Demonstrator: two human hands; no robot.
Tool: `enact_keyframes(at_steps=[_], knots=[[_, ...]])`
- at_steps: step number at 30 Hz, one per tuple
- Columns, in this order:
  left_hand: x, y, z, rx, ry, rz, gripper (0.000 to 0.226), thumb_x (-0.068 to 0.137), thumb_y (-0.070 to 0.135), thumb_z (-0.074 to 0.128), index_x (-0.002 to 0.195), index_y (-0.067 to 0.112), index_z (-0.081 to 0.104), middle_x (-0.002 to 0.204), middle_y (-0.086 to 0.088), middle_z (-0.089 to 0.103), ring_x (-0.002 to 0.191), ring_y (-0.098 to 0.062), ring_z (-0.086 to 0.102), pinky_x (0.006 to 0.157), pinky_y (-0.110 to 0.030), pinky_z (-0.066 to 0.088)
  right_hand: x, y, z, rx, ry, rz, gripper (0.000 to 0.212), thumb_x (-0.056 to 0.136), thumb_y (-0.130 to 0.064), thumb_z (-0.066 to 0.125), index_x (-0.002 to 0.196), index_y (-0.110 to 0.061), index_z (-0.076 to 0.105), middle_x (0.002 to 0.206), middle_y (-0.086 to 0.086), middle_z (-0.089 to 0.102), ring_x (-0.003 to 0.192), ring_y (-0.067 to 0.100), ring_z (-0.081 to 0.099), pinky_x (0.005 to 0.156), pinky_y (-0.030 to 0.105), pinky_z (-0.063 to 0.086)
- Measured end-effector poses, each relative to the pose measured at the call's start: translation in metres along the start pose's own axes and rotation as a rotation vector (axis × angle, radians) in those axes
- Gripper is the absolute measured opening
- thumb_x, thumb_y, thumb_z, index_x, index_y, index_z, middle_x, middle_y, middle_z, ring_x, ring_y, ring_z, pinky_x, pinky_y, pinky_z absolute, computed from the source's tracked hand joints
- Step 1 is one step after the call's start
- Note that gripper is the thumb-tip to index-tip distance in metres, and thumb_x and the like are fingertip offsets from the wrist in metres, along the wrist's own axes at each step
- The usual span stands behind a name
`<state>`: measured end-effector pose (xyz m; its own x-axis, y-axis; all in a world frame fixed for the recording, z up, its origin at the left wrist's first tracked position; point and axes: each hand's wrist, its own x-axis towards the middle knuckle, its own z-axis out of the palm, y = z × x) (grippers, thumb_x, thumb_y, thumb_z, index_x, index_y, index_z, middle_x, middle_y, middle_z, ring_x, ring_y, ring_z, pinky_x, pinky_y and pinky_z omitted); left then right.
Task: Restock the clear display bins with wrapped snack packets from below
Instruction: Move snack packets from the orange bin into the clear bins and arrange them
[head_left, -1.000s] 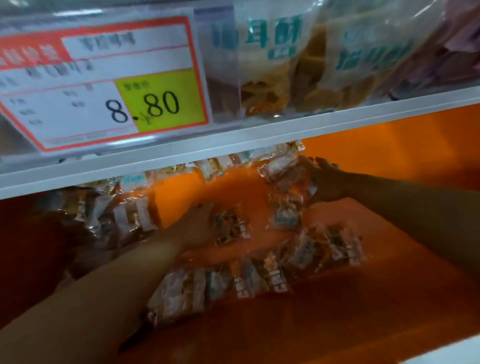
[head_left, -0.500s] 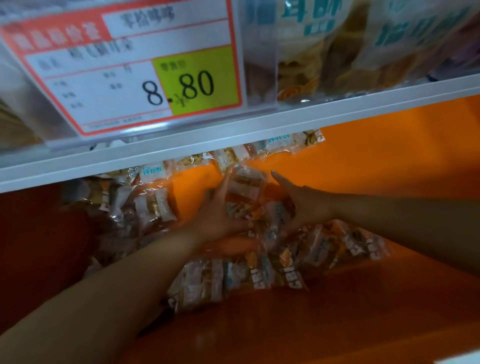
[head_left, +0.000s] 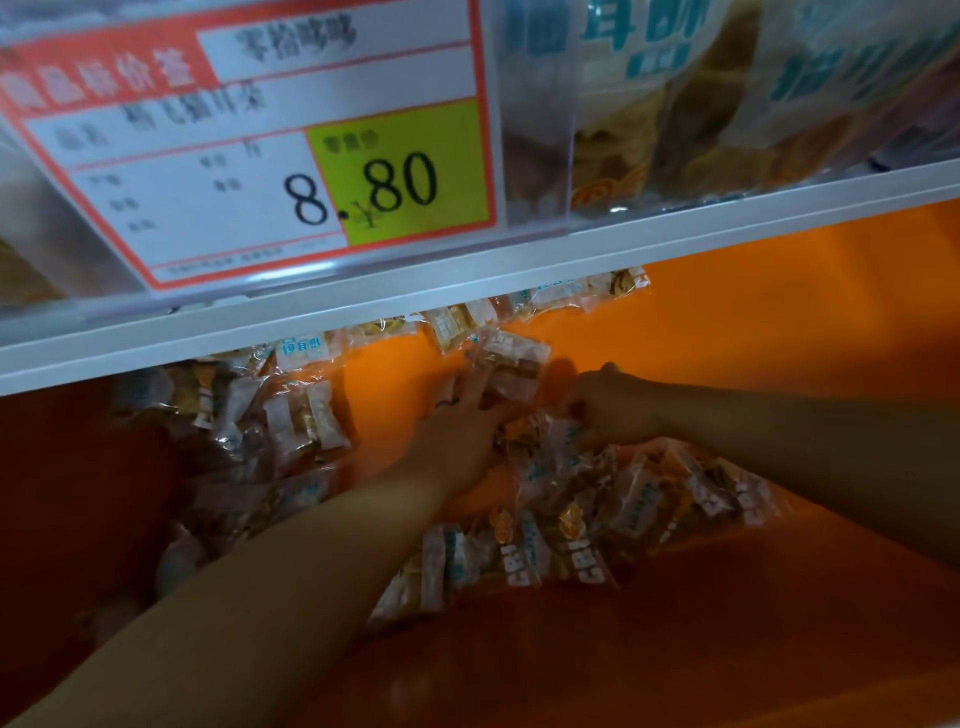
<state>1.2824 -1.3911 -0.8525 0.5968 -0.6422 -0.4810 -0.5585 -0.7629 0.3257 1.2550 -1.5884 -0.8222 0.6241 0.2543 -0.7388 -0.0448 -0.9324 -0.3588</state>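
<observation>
- The snack packets (head_left: 571, 525) lay in a loose heap on the orange lower shelf (head_left: 753, 332), beneath the white shelf edge (head_left: 571, 260).
- A second, dimmer cluster of packets (head_left: 298, 421) sat to the left of the heap. A back row of packets (head_left: 566, 291) showed just under the shelf edge.
- The left hand (head_left: 460, 436) reached in from the lower left. Its fingers (head_left: 475, 395) were nearly straight and lay against one tilted packet (head_left: 511, 369) at the far side of the heap, without closing round it.
- A dark ring (head_left: 445, 403) showed on one finger of that hand.
- The right hand (head_left: 615, 408) came in from the right, just beside the left hand, with its fingers curled down into the top of the heap.
- Their tips were buried among the wrappers, so I cannot tell whether they had hold of a packet.
- Above the shelf edge stood a clear display bin (head_left: 727, 171) holding larger bags with teal print (head_left: 649, 41).
- A red-bordered price tag (head_left: 260, 150) hung at the front of the upper shelf, to the left. It read 8.80, partly on a yellow-green patch.
</observation>
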Motion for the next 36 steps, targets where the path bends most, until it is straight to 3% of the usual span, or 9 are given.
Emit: enact_keyframes(at_steps=[6,9,11,15,19,22,27,33,36], knots=[[-0.002,-0.007,-0.006,0.108,0.098,0.074,0.072,0.087,0.017,0.063,0.148,0.024,0.026,0.156,-0.002,0.018,0.14,-0.034,0.016,0.105,-0.039,0.035,0.002,-0.003,0.01,0.105,0.03,-0.012,0.061,0.084,-0.028,0.069,0.134,-0.021,0.036,0.114,0.006,0.042,0.118,0.029,0.033,0.083,0.036,0.039],[-0.002,-0.013,-0.008,0.122,0.075,0.029,0.082,0.089,0.022,0.063,0.152,0.026,0.011,0.158,-0.003,0.012,0.141,-0.032,0.015,0.104,-0.038,0.037,0.004,-0.004,0.008,0.044,0.027,-0.016,0.073,0.086,-0.029,0.068,0.145,-0.022,0.025,0.137,0.006,0.043,0.124,0.031,0.032,0.093,0.033,0.035],[-0.005,-0.015,-0.009,0.141,0.05,0.008,0.078,0.092,0.025,0.059,0.152,0.029,0.009,0.158,-0.007,0.009,0.141,-0.035,0.013,0.103,-0.039,0.038,0.003,-0.004,0.005,-0.013,-0.018,-0.03,0.067,0.089,-0.03,0.064,0.146,-0.023,0.028,0.138,0.004,0.044,0.124,0.031,0.035,0.097,0.03,0.026],[-0.009,-0.018,-0.01,0.136,0.061,-0.027,0.065,0.094,0.027,0.056,0.149,0.03,0.022,0.157,-0.009,0.009,0.14,-0.036,0.015,0.099,-0.04,0.042,0.005,0.001,0.002,-0.088,-0.051,-0.023,0.034,0.092,-0.029,0.06,0.123,-0.018,0.054,0.088,-0.007,0.051,0.097,0.021,0.042,0.11,0.039,0.018],[-0.013,-0.025,-0.01,0.121,0.069,-0.015,0.058,0.092,0.022,0.059,0.144,0.023,0.034,0.159,-0.005,0.008,0.143,-0.033,0.01,0.1,-0.038,0.043,-0.004,0.0,-0.007,-0.065,-0.052,0.009,0.039,0.092,-0.031,0.059,0.128,-0.018,0.052,0.119,0.004,0.053,0.117,0.027,0.037,0.096,0.032,0.027],[-0.013,-0.033,-0.011,0.038,0.025,-0.02,0.059,0.089,0.023,0.064,0.142,0.019,0.039,0.158,-0.003,0.013,0.143,-0.031,0.011,0.109,-0.037,0.032,-0.005,-0.001,-0.009,0.038,-0.034,-0.009,0.035,0.088,-0.027,0.066,0.119,-0.015,0.056,0.115,0.006,0.055,0.1,0.019,0.047,0.072,0.022,0.034],[-0.012,-0.041,-0.009,-0.16,0.095,-0.047,0.037,0.083,0.013,0.069,0.118,0.016,0.058,0.137,-0.003,0.04,0.126,-0.025,0.035,0.096,-0.027,0.035,-0.004,-0.003,-0.005,0.17,-0.038,-0.074,0.019,0.084,-0.022,0.07,0.092,-0.018,0.053,0.086,-0.009,0.048,0.084,0.017,0.048,0.073,0.028,0.038],[-0.012,-0.046,-0.011,-0.255,0.1,-0.018,0.021,0.078,0.007,0.073,0.097,0.01,0.066,0.114,-0.006,0.053,0.106,-0.022,0.05,0.088,-0.026,0.04,-0.005,-0.004,-0.004,0.258,-0.033,-0.066,0.048,0.083,-0.021,0.072,0.128,-0.018,0.053,0.12,0.0,0.054,0.104,0.017,0.054,0.081,0.025,0.042],[-0.013,-0.048,-0.017,-0.257,0.067,-0.01,0.017,0.077,0.01,0.075,0.091,0.009,0.065,0.101,-0.001,0.05,0.096,-0.018,0.052,0.079,-0.024,0.04,-0.008,-0.006,-0.005,0.237,-0.018,-0.089,0.038,0.084,-0.017,0.071,0.12,-0.012,0.061,0.097,-0.011,0.059,0.077,-0.002,0.051,0.069,0.013,0.038]])
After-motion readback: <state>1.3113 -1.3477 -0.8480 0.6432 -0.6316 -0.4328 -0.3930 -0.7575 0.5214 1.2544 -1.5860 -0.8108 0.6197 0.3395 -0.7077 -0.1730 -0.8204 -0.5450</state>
